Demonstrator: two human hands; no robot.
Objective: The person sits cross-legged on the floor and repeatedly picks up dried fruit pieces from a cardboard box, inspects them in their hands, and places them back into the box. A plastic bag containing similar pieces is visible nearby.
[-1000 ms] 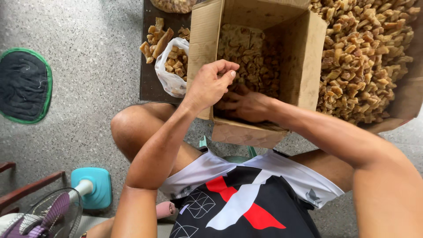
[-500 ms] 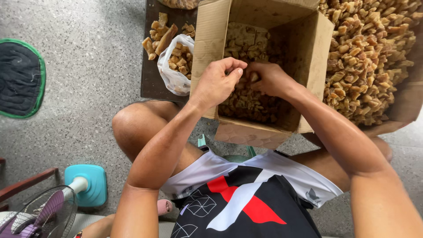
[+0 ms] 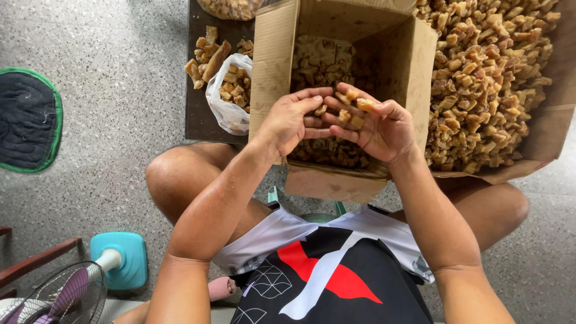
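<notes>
Over an open cardboard box (image 3: 273,66) partly filled with brown chunks, my right hand (image 3: 375,129) is cupped palm up and holds several small brown chunks (image 3: 351,111). My left hand (image 3: 294,120) is beside it, fingers curled and touching the chunks in the right palm. Both hands hover above the box's near edge, in front of my knees.
A large heap of brown chunks (image 3: 492,78) lies on flattened cardboard to the right. A white plastic bag (image 3: 231,93) of chunks and loose pieces sit on a dark board to the left. Farther left are a dark mat (image 3: 27,120) and a fan with a teal base (image 3: 120,261).
My right hand has come up out of the box with chunks in its palm. My left hand has opened slightly and met it above the box.
</notes>
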